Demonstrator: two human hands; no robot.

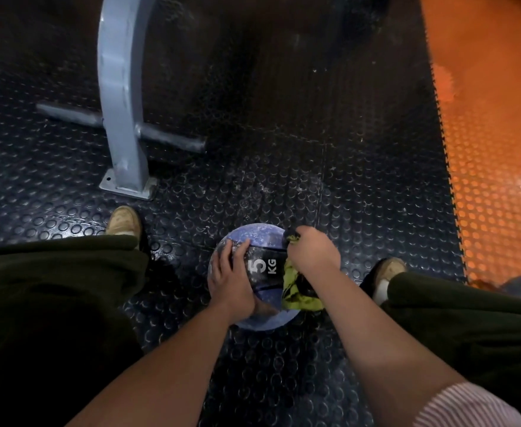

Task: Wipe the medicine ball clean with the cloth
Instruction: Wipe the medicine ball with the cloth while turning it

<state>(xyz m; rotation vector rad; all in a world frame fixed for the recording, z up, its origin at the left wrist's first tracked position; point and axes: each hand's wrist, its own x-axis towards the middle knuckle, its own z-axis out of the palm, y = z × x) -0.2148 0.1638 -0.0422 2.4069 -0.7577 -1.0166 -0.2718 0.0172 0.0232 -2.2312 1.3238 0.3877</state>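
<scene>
A black studded floor point(314, 134) is seen, with an orange mat point(499, 149) at the right and a grey metal post point(123, 118) bolted down at the left. The medicine ball point(259, 238), blue and marked 5 KG, is placed on the floor between the shoes point(123, 221). The left hand point(230, 278) is laid flat on it, fingers spread. The green cloth point(296, 291) is gripped in the curled right hand point(313, 254) against the ball's right side.

One wide-angle camera, worn on the head, looks steeply down and slightly forward, close over the person's forearms and knees. The medicine ball point(253, 238) sits just below frame centre on the studded black mat point(284, 149), with a grey steel post point(120, 118) at 10 o'clock and orange flooring point(493, 149) at 2 o'clock.
</scene>
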